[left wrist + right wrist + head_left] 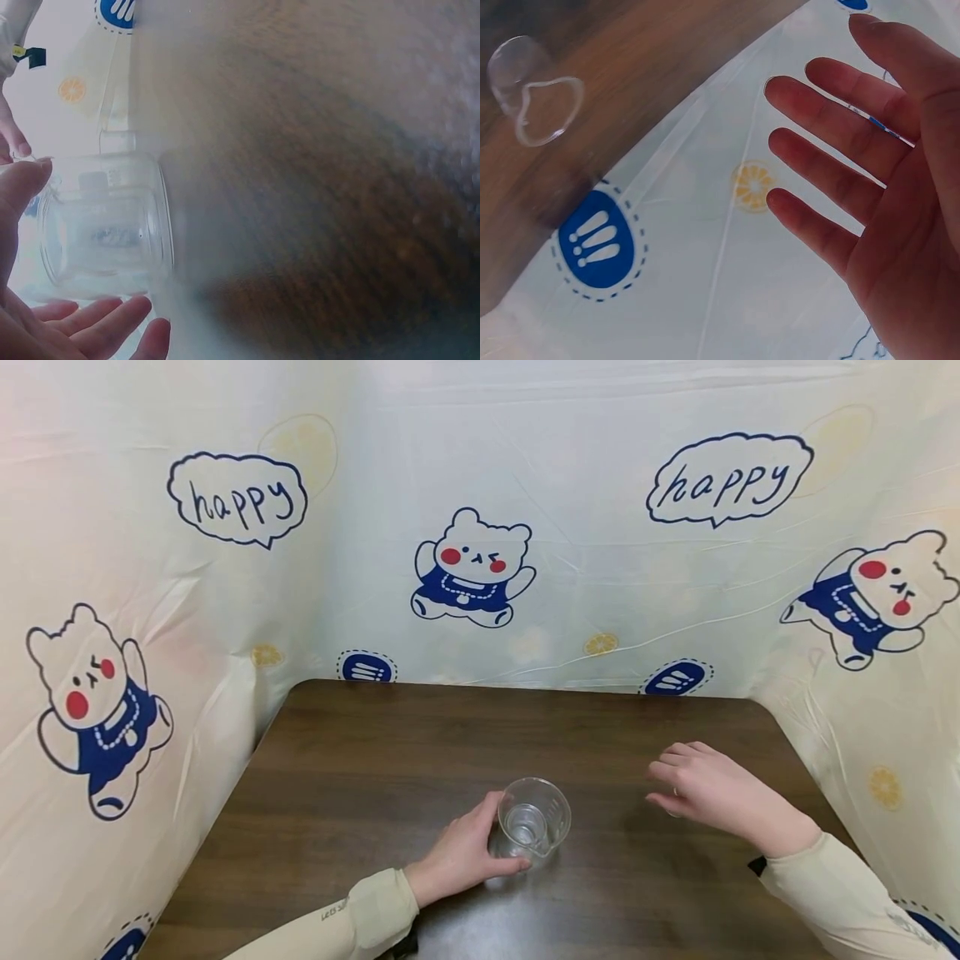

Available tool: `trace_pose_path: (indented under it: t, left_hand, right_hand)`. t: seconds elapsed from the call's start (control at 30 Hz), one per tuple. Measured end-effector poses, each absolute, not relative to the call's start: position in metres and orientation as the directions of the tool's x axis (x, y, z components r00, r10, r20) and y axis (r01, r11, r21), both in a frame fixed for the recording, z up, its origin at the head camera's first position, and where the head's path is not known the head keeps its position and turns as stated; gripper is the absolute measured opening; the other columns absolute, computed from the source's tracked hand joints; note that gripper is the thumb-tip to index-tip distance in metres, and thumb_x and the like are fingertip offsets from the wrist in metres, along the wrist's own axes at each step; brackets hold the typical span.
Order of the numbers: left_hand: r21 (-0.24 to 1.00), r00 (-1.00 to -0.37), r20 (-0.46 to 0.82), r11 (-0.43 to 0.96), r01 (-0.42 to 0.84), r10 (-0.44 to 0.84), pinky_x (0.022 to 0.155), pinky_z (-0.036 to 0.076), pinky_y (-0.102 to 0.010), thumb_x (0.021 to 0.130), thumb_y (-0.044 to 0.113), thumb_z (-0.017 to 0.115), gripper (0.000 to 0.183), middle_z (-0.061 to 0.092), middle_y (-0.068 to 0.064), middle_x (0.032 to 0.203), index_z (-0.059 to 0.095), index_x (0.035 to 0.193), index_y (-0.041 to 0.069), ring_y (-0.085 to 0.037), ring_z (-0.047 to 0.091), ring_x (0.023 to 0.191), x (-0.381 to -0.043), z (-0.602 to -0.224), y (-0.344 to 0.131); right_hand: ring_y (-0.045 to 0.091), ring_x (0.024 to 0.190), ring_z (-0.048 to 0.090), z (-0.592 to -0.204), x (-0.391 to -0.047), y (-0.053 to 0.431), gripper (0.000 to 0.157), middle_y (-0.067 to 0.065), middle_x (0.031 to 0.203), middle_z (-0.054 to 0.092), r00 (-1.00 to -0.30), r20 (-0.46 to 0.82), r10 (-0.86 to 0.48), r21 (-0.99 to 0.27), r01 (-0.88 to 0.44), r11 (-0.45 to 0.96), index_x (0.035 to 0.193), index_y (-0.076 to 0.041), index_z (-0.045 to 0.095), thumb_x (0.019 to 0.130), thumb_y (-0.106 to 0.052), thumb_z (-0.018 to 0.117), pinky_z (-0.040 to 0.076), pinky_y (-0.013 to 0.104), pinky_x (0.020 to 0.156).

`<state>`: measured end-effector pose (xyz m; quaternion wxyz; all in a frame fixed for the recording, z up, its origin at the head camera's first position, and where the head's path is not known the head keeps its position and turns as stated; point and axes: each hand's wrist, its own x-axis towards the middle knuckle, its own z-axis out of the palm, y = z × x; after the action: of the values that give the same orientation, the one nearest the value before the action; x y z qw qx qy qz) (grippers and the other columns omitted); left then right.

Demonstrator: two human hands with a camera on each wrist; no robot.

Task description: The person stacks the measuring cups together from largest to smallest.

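Observation:
A clear glass beaker [555, 814] stands on the brown table, right beside my left hand [461, 852]. That hand holds it from its left side, thumb at the front and fingers at the back left. In the left wrist view, the thumb lies along one edge of the beaker [105, 225] and the fingers [105, 326] along the opposite edge. Over the table's right part, my right hand [693, 781] is apart from the beaker. Its fingers [832, 135] are spread and loosely bent, with nothing in the palm. The beaker [536, 90] also appears at that view's upper left.
The dark wooden table [360, 752] has rounded far corners. A pale printed curtain [585, 577] with bears and "happy" bubbles closes off the back and both sides.

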<state>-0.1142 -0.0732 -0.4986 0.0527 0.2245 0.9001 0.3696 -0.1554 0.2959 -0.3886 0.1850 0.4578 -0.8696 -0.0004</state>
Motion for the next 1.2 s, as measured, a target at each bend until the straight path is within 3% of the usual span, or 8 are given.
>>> trace_pose_path:
  t: [0.43, 0.73, 1.2]
  left_hand:
    - [0.683, -0.889, 0.094, 0.621, 0.385, 0.449, 0.081, 0.055, -0.043, 0.078, 0.051, 0.087, 0.081, 0.067, 0.002, 0.125, 0.047, 0.141, 0.019, -0.021, 0.069, 0.108, -0.113, -0.498, -0.073]
    - [0.685, -0.888, 0.092, 0.619, 0.385, 0.451, 0.082, 0.055, -0.043, 0.078, 0.051, 0.087, 0.082, 0.067, 0.002, 0.125, 0.047, 0.142, 0.019, -0.02, 0.069, 0.108, -0.114, -0.498, -0.074]
    - [0.688, -0.887, 0.092, 0.615, 0.385, 0.451, 0.083, 0.055, -0.041, 0.079, 0.051, 0.088, 0.081, 0.067, 0.003, 0.124, 0.047, 0.141, 0.019, -0.02, 0.069, 0.108, -0.115, -0.499, -0.074]
  right_hand:
    - [0.017, 0.073, 0.059, -0.404, -0.154, 0.33, 0.029, -0.009, 0.078, 0.061, -0.665, 0.228, -0.711, 0.121, -0.705, 0.698, 0.085, -0.02, 0.066, 0.074, -0.02, 0.092, 0.05, 0.038, 0.066]
    - [0.014, 0.066, 0.054, -0.417, -0.155, 0.347, 0.034, -0.01, 0.076, 0.055, -0.689, 0.217, -0.692, 0.115, -0.685, 0.719, 0.085, -0.018, 0.063, 0.072, -0.021, 0.094, 0.046, 0.036, 0.058]
    - [0.018, 0.073, 0.063, -0.437, -0.159, 0.362, 0.038, -0.004, 0.084, 0.063, -0.724, 0.198, -0.661, 0.063, -0.664, 0.746, 0.1, -0.01, 0.072, 0.071, -0.02, 0.094, 0.053, 0.041, 0.062]
